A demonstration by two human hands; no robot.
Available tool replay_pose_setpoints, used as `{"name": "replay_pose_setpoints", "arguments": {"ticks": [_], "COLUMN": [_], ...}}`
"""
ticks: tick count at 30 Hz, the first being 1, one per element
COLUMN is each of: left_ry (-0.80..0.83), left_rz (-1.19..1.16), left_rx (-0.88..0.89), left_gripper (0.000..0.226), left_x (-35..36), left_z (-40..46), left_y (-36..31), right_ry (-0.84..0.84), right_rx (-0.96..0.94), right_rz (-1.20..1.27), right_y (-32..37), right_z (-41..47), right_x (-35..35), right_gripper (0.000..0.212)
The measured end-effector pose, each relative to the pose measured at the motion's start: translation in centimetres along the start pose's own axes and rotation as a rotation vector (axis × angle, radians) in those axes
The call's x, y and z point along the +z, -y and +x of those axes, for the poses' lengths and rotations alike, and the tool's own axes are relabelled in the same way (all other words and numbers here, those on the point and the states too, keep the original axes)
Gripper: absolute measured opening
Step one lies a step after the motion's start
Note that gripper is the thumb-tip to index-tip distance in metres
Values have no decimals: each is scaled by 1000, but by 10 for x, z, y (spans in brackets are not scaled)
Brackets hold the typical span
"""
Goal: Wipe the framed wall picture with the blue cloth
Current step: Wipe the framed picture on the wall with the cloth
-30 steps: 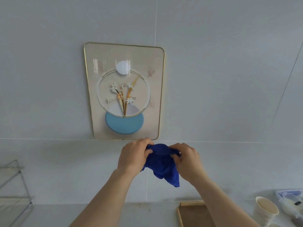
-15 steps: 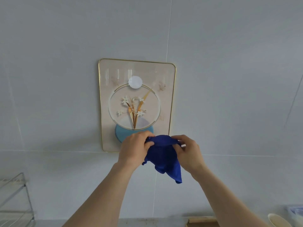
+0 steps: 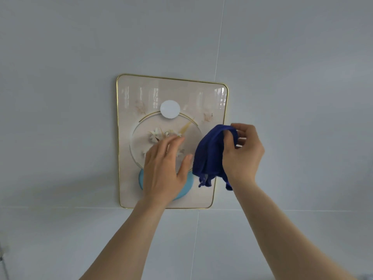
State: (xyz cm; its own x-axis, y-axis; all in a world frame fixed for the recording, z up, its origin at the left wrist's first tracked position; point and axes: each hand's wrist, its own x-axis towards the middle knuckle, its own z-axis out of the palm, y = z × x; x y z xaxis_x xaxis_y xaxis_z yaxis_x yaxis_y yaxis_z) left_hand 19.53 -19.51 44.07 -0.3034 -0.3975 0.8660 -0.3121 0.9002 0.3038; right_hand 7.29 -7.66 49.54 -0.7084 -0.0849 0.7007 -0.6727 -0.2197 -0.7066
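Observation:
The framed wall picture [image 3: 131,93] hangs on a pale grey wall; it has a thin gold frame, a white disc, flowers inside a ring and a light blue shape at the bottom. My right hand [image 3: 242,156] pinches the dark blue cloth [image 3: 209,152], which hangs bunched in front of the picture's right edge. My left hand [image 3: 163,168] is spread flat, fingers apart, over the picture's lower middle, covering part of the ring and the blue shape. Whether the palm touches the glass is unclear.
The wall [image 3: 302,77] is made of large smooth panels with thin seams, one vertical above the picture and one horizontal just below it. A sliver of a metal rack [image 3: 2,259] shows at the lower left edge.
My left hand has let go of the cloth and moved up onto the picture. My right hand has lifted the cloth to the picture's right edge. The view has tilted upward, hiding the counter.

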Motion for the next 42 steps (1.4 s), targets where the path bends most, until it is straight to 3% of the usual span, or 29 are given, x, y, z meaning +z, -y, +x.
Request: {"name": "replay_pose_setpoints", "arguments": {"ticks": [4, 10, 15, 21, 28, 35, 42], "left_ry": [-102, -57, -104, -219, -256, -245, -251], "left_rz": [94, 325, 413, 451, 434, 410, 417], "left_rx": [82, 248, 269, 290, 299, 304, 304], "left_gripper": [53, 63, 63, 63, 63, 62, 62], "left_x": [13, 49, 79, 95, 100, 99, 101], "left_z": [15, 30, 35, 37, 38, 37, 37], "left_y": [11, 30, 47, 56, 57, 57, 59], "right_ry": [-54, -8, 60, -20, 0, 91, 216], "right_rx": [-178, -498, -703, -734, -695, -710, -728], "right_rz": [-64, -296, -565, -518, -472, -541, -613], "right_y": [-12, -63, -114, -137, -147, -168, -183], "right_z": [14, 11, 2, 0, -12, -35, -58], "right_x": [25, 62, 76, 87, 85, 69, 46], "right_gripper": [20, 22, 54, 51, 47, 45, 62]}}
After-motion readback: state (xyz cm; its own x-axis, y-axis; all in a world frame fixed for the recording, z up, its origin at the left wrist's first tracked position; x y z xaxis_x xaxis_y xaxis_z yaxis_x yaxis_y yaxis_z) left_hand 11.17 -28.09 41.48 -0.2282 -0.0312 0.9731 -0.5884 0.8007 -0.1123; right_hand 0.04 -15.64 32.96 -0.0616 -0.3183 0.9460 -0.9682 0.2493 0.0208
